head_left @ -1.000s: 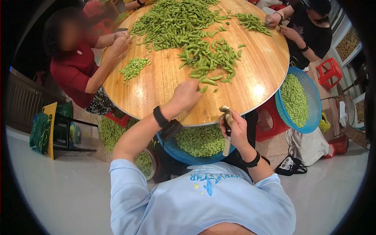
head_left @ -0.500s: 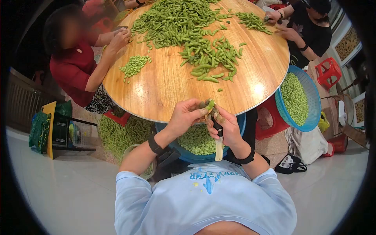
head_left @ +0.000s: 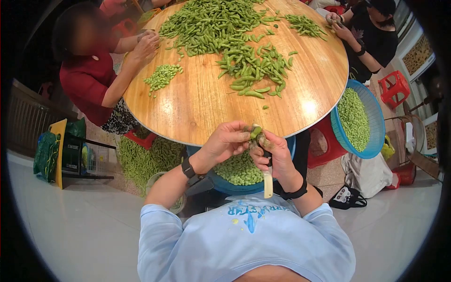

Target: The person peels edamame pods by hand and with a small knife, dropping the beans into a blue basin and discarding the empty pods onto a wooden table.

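Observation:
At the near edge of the round wooden table (head_left: 197, 103), my left hand (head_left: 231, 140) pinches a green pod (head_left: 256, 132). Against it on the right is my right hand (head_left: 275, 152), closed round a knife (head_left: 268, 184) with a dark grip and a pale end pointing down. The fingertips of both hands look stained and meet at the pod. Below them, a blue basket (head_left: 230, 188) holds shelled beans (head_left: 239, 169). A big heap of pods (head_left: 211, 28) covers the far part of the table, with a looser group (head_left: 256, 68) nearer me.
A person in red (head_left: 87, 80) sits at the left by a small pile of beans (head_left: 162, 76). Another person in black (head_left: 373, 37) works at the right. A blue basket of beans (head_left: 377, 117), red stools (head_left: 394, 88) and pods on the floor (head_left: 145, 160) surround the table.
My hands have shifted slightly, and the knife's pale end has moved a little right and down. The pod sits more upright. The person in black has raised their hands off the table.

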The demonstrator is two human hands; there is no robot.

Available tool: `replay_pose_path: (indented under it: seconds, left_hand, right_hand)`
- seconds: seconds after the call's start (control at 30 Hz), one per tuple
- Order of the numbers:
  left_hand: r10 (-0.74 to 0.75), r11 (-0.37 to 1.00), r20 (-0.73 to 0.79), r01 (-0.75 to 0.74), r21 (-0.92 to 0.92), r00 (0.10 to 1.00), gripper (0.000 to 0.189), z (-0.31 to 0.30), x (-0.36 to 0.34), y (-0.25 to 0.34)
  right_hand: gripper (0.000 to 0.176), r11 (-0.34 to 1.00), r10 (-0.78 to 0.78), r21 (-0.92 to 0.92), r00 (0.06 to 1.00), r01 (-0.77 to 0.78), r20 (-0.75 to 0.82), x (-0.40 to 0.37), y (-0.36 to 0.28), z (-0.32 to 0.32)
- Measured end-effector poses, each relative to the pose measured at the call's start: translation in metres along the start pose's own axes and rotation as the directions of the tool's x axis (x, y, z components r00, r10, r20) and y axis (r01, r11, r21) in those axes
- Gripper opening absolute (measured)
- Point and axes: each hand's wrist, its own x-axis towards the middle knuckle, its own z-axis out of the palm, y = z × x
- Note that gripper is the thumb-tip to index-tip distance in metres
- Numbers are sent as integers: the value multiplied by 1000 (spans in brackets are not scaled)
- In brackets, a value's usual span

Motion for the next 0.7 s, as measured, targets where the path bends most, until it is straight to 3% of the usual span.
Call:
replay_pose_path:
  seconds: [0.03,0.1,0.17,0.2,0.23,0.27,0.3,0.33,0.4,0.47,0.5,0.57,0.6,0.63,0.67,0.7]
  left_hand:
    - [-95,985,73,105,-140,993,17,-2,0,0]
    - [-126,974,130,147,-173,984,16,-6,0,-2]
    - [-151,960,182,188,-207,972,15,-4,-2,-7]
    - [94,966,34,-100,240,995,14,6,-2,-9]
    - [374,693,15,-291,659,927,13,13,-2,-7]
    - [377,691,17,-293,661,926,13,14,-3,-2]
    - [530,292,225,-425,857,817,16,15,-5,1]
    - [559,-167,466,-457,874,686,18,18,-9,4]
    - [539,-254,497,-431,866,680,24,25,-13,6]
    - [520,-381,488,-321,867,701,15,26,-16,2]
    - [520,-383,488,-320,867,701,15,24,-16,1]
    - [601,-109,400,-425,899,692,9,18,-13,-2]
    - [602,-110,400,-424,899,691,9,20,-14,-2]
    - [537,376,69,-312,873,841,9,23,-16,-3]
    - [309,767,-204,-116,632,929,10,25,-18,-3]
    - [311,766,-203,-118,632,928,10,27,-18,-1]
  right_hand:
    - [30,993,78,89,996,-81,43,-2,-2,-2]
    - [30,955,191,212,976,-209,102,-5,-5,-5]
    - [29,947,176,260,982,-186,61,-2,0,-12]
    - [29,938,158,308,987,-155,18,-2,1,-14]
    - [29,939,154,307,988,-153,20,-1,1,-13]
    - [28,938,157,311,987,-155,19,-1,1,-11]
    - [27,934,166,318,986,-161,14,-2,2,-9]
    - [27,932,171,323,985,-166,12,-3,4,-8]
    - [26,921,195,339,981,-191,23,-1,4,-7]
    - [27,915,192,360,981,-185,17,0,8,-8]
    - [28,908,188,381,982,-177,7,-1,10,-8]
    - [28,931,161,332,987,-152,2,-2,10,-5]
    - [29,950,135,285,991,-129,-4,-2,11,-4]
    - [29,949,137,286,991,-130,-3,-3,10,-2]
    - [29,966,121,231,993,-115,-15,-3,8,0]
    - [29,980,104,174,994,-98,-25,-2,6,1]
